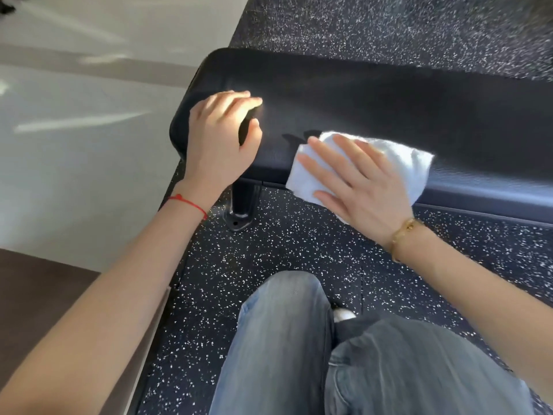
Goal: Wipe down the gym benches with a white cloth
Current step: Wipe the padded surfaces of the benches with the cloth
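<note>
- Foreground: knees in faded blue-grey denim jeans (287,339) over a black rubber floor flecked with white (269,256).
- Right hand (356,187), a gold chain bracelet (402,235) at its wrist: fingers straight and spread, palm pressed flat on the folded white terry cloth (404,163). The cloth lies under this hand on the near edge of the bench pad and overhangs the front slightly.
- Left hand (221,139), a red string bracelet (188,203) at its wrist: fingers loosely bent, resting on the pad's left end just beside the cloth, holding nothing; it appears to serve as a brace.
- Long black padded vinyl gym bench (374,100) on a black metal leg (242,205): no wet streak is discernible on the pad.
- Progress, as a judgement: wiping is under way near the left end; the stretch running right, and any further benches, probably remain.
</note>
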Tool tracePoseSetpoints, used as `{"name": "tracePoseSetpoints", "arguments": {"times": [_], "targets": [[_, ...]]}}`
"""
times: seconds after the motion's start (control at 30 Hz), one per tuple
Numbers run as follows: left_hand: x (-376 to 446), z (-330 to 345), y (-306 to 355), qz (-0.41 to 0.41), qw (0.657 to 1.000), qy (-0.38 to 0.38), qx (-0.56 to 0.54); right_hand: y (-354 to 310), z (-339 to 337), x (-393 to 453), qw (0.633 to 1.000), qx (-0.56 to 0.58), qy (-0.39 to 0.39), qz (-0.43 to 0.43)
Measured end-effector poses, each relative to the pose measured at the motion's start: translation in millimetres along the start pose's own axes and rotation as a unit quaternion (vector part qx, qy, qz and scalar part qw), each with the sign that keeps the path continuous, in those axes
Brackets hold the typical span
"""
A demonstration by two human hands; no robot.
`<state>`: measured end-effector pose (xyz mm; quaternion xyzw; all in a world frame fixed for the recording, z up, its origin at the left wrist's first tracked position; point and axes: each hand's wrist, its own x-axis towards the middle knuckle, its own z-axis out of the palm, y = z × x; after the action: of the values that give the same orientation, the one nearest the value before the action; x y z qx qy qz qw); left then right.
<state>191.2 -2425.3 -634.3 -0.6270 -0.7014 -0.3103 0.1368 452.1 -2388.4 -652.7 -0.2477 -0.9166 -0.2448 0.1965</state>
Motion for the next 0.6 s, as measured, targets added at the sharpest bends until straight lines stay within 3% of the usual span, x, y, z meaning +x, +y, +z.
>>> {"name": "tracePoseSetpoints", "arguments": {"times": [0.1, 0.3, 0.43, 0.6], "targets": [[-2, 1, -1, -0.001, 1.0, 0.007, 0.003, -12, 9, 14, 1.0, -0.02, 0.021, -0.008], [-1, -1, 0, -0.005, 1.0, 0.004, -0.003, 19, 5, -34, 0.998, -0.058, 0.01, 0.029], [-3, 0, 1, -0.011, 1.0, 0.008, 0.009, -10, 12, 6, 0.994, -0.099, 0.035, 0.016], [-3, 1, -1, -0.005, 1.0, 0.013, 0.007, -2, 12, 2, 0.998, -0.051, 0.045, 0.003]]}}
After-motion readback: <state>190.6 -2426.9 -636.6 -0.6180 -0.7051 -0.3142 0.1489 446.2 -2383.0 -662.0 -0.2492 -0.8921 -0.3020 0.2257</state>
